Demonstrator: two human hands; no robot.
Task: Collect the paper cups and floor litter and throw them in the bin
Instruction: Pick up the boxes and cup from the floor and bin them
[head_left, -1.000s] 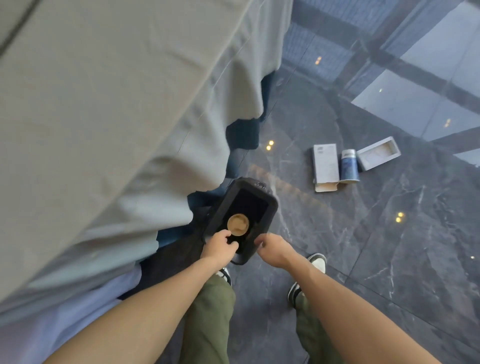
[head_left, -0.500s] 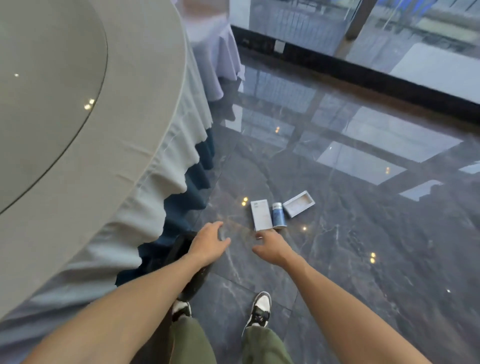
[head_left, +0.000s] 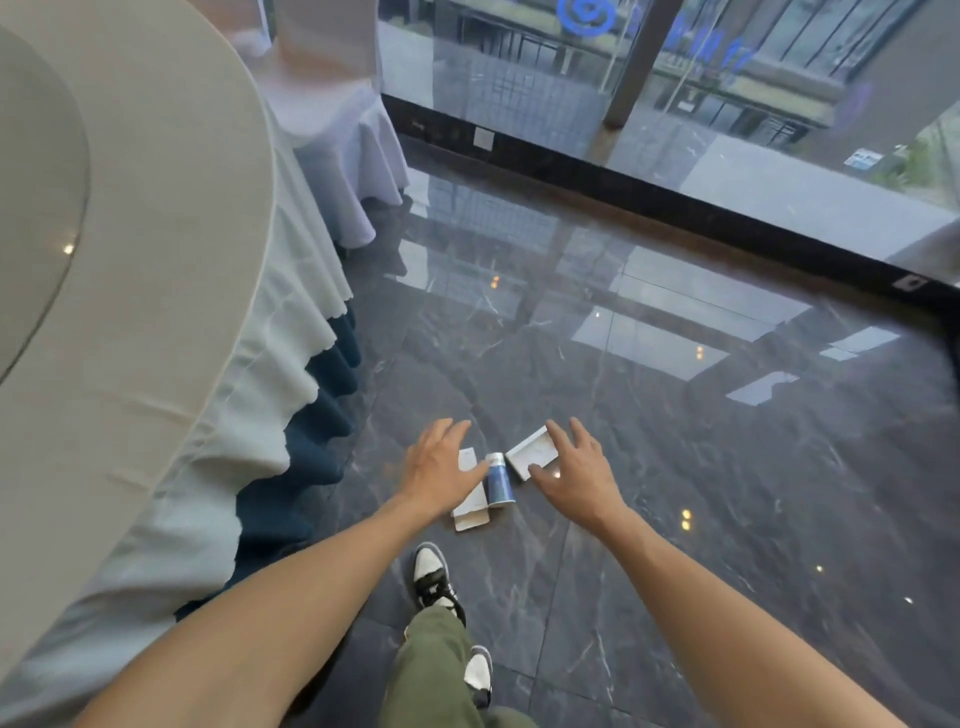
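Step in hand, by my reading: reaching for floor litter. Left hand (head_left: 441, 465) and right hand (head_left: 574, 467) both spread, holding nothing. Blue cup (head_left: 498, 480) lies between them, flat carton (head_left: 471, 506) at its 9 o'clock, open box (head_left: 532, 451) at 2. Next: close fingers on each.

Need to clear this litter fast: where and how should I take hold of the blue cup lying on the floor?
Grip the blue cup across its middle, from above, thumb on one side and fingers on the other. It lies on its side on the floor, squeezed between the flat carton and the open box, so only the top is free. The left hand looks closest.
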